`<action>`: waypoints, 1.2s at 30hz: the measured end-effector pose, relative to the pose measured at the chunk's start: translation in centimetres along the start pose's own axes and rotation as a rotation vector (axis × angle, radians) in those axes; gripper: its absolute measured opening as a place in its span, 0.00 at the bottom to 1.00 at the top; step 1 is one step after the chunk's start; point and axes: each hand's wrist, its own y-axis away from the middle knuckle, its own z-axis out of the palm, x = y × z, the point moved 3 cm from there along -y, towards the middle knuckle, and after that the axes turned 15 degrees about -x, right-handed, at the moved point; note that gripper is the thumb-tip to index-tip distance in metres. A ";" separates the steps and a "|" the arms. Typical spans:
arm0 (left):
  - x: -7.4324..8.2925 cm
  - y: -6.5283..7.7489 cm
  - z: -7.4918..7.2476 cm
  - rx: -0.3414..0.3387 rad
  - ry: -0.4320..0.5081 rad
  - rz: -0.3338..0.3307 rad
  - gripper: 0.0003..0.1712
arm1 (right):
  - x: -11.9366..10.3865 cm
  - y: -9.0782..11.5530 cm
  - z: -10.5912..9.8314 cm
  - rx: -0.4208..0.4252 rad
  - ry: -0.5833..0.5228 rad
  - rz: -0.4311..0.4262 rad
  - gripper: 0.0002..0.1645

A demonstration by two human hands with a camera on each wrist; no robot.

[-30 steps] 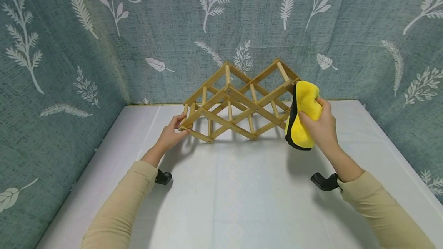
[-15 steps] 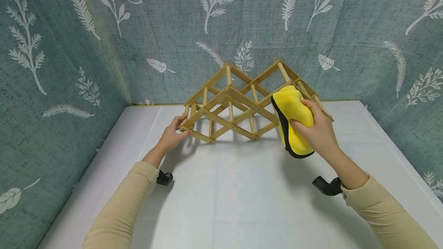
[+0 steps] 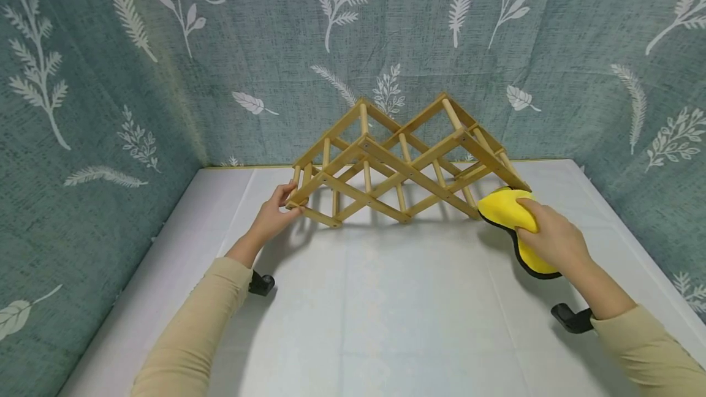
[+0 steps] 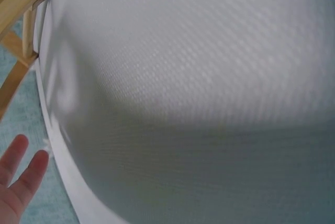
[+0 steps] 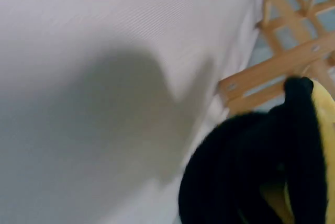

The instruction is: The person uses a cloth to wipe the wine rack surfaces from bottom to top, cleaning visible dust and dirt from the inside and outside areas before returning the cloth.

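A folding wooden wine rack (image 3: 410, 172) of crossed slats and dowels stands at the back of the table in the head view. My left hand (image 3: 270, 216) grips its low left end between thumb and fingers. In my right hand (image 3: 554, 234) is a yellow cloth (image 3: 503, 207) with black edging, bunched against the low right end of the rack. The right wrist view shows the cloth's dark border (image 5: 230, 169) close by the slats (image 5: 282, 72). Two fingers (image 4: 30, 178) of the left hand appear in the left wrist view, below a corner of the rack (image 4: 21, 7).
A white sheet (image 3: 408, 299) covers the table. Teal fabric with white leaf prints (image 3: 276, 35) hangs close behind the rack and along both sides. Black wrist mounts (image 3: 261, 283) stick out inward from both forearms.
My right hand has moved the cloth from the rack's upper right part, first inward, then down and right to its lower right end. The left hand and the rack stay put.
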 end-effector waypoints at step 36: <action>0.0 -0.1 -0.1 0.012 -0.033 0.006 0.35 | -6.0 -1.7 -3.8 0.417 -0.054 -0.262 0.28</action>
